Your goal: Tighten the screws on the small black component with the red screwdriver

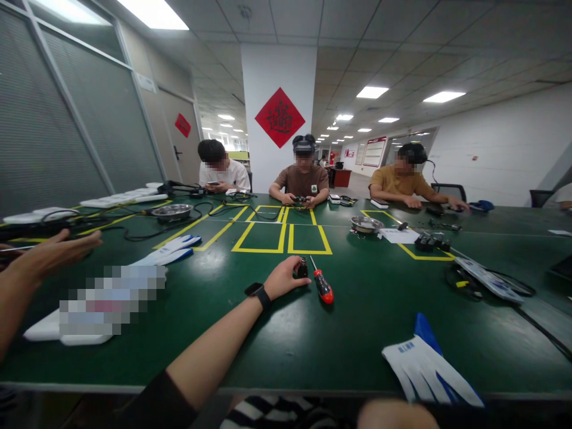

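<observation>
The left hand (284, 279), reached out over the table (357, 333), pinches a small black part (302, 268) at its fingertips. Just right of the part lies a screwdriver (322, 286), its handle toward the person and its tip pointing away. The right hand (393, 415) barely shows at the bottom edge, so I cannot tell its grip.

The person's own arm is bare from a dark sleeve (156, 405) bunched above the elbow down to the wrist, where a black watch (258, 292) with a dark square face sits on a black strap. At the bottom edge of the view a black-and-white striped garment (272, 416) shows over the body.
</observation>
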Motion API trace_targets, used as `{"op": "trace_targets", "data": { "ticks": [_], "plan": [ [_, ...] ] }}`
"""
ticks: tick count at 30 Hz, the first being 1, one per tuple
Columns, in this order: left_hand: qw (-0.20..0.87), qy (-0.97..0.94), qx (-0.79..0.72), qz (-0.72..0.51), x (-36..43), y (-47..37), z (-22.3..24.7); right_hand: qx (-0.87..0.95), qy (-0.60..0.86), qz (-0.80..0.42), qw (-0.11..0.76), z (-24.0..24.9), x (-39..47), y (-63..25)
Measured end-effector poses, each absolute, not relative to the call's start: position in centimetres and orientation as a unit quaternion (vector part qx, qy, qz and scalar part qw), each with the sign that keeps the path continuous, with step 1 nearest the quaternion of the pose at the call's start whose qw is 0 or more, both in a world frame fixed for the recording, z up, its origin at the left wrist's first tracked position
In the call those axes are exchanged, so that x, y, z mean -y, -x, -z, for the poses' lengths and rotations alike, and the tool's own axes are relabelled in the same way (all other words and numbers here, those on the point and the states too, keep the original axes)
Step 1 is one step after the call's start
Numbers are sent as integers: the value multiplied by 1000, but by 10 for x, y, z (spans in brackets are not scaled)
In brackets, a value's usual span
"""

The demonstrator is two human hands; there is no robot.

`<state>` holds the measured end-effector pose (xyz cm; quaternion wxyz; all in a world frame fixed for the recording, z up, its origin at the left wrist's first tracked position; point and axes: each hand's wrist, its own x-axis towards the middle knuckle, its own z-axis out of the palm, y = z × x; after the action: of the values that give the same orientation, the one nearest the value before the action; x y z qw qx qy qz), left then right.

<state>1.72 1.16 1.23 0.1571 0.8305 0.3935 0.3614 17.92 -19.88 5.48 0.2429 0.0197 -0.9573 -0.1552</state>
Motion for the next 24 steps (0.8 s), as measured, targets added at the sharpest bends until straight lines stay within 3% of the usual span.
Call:
{"op": "trace_targets", "data": {
  "ticks": [4, 8, 18, 24],
  "plan": [
    [147, -837, -374, -371, -13, -18, -9, 961, 104, 194, 169, -87, 88, -198],
    [144, -839, -382, -358, -15, -19, -7, 942, 250, 215, 64, -86, 15, -223],
    [119, -837, -400, -353, -17, -19, -5, 957, 185, 214, -63, -69, -8, -225],
    [120, -835, -403, -355, -16, -19, -5, 941, 260, 196, -90, -73, -18, -214]
  ]
}}
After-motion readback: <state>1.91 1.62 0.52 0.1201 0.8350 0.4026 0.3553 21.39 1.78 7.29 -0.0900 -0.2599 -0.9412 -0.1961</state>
